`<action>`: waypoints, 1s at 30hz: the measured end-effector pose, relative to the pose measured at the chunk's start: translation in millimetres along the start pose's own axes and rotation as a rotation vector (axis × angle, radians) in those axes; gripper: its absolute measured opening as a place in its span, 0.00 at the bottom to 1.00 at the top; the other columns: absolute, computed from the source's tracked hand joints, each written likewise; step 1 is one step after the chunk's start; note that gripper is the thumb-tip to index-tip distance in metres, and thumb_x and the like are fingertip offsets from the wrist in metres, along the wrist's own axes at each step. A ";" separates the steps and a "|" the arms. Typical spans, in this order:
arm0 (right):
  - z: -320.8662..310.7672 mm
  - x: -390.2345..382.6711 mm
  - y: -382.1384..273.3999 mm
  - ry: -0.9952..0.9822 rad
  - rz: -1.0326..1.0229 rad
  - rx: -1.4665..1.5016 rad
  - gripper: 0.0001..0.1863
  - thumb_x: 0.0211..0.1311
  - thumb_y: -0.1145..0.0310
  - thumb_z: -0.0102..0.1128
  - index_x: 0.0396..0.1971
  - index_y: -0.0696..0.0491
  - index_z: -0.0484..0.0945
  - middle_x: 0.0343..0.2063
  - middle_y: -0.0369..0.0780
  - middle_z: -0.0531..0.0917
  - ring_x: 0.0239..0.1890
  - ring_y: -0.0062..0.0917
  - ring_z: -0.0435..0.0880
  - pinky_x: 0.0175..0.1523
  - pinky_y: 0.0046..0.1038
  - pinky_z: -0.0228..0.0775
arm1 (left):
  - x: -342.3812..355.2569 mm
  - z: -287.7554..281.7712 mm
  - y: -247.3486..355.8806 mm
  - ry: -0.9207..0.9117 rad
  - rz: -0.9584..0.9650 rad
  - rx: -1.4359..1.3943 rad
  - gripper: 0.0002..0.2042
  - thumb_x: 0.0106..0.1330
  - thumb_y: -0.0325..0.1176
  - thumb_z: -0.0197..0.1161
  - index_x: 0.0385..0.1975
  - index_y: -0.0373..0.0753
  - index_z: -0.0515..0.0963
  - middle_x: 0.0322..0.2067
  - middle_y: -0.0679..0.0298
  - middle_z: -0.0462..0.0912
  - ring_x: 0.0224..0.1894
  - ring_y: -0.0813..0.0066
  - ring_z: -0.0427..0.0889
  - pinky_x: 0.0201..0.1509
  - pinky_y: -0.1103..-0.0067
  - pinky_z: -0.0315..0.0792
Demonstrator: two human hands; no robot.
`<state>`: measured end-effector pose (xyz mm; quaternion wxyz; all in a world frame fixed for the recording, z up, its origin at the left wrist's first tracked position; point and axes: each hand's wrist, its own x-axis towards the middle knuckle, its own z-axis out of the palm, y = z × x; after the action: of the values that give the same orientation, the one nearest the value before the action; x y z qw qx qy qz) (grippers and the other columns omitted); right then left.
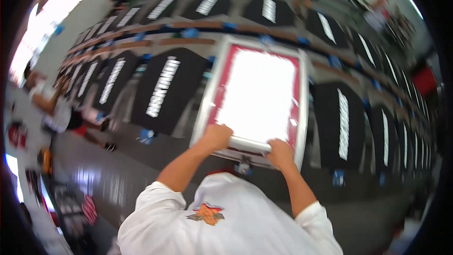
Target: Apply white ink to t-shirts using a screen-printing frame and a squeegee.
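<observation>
A screen-printing frame [302, 108] with pale metal sides and a dark red border lies over a station in the near row. Its middle is a bright white area [259, 94]. Across its near end runs a pale bar, which looks like a squeegee [250, 144]. My left hand [217, 137] is closed over the bar's left end, and my right hand [281, 154] grips its right end. Whatever lies beneath the frame is hidden. The picture is slightly blurred.
Black garment pieces with white printed lettering lie on boards left [165, 89] and right [339, 123] of the frame, and along a far row [269, 11]. Blue clamps [338, 178] sit along the rails. A person [59, 108] stands at far left; others are beyond the rows.
</observation>
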<state>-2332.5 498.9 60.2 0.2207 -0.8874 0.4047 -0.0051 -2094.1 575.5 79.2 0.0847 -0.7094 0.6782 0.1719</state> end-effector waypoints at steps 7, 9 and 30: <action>-52.1 50.1 21.6 -0.210 0.102 0.167 0.18 0.44 0.62 0.68 0.38 0.50 0.79 0.33 0.43 0.80 0.38 0.40 0.79 0.43 0.38 0.71 | 65.1 -82.2 -10.4 -0.134 0.153 -0.004 0.11 0.47 0.31 0.66 0.31 0.39 0.79 0.30 0.54 0.81 0.38 0.55 0.81 0.41 0.65 0.75; -73.4 91.9 27.5 -0.105 0.121 0.092 0.15 0.44 0.67 0.69 0.36 0.50 0.80 0.32 0.44 0.82 0.35 0.39 0.81 0.42 0.36 0.72 | 104.1 -96.0 -28.4 -0.069 0.149 -0.051 0.12 0.47 0.30 0.66 0.34 0.40 0.79 0.32 0.54 0.82 0.39 0.55 0.81 0.43 0.65 0.74; -55.2 63.2 13.6 0.250 -0.080 0.042 0.19 0.41 0.83 0.56 0.38 0.53 0.77 0.35 0.40 0.80 0.39 0.36 0.78 0.43 0.34 0.71 | 61.2 -50.1 -32.4 0.321 0.222 -0.171 0.17 0.44 0.16 0.55 0.37 0.34 0.76 0.32 0.55 0.81 0.36 0.55 0.77 0.44 0.69 0.69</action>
<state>-2310.1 424.1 93.9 0.1867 -0.8905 0.3931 -0.1328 -2054.2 502.8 100.0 -0.1041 -0.6531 0.7401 0.1219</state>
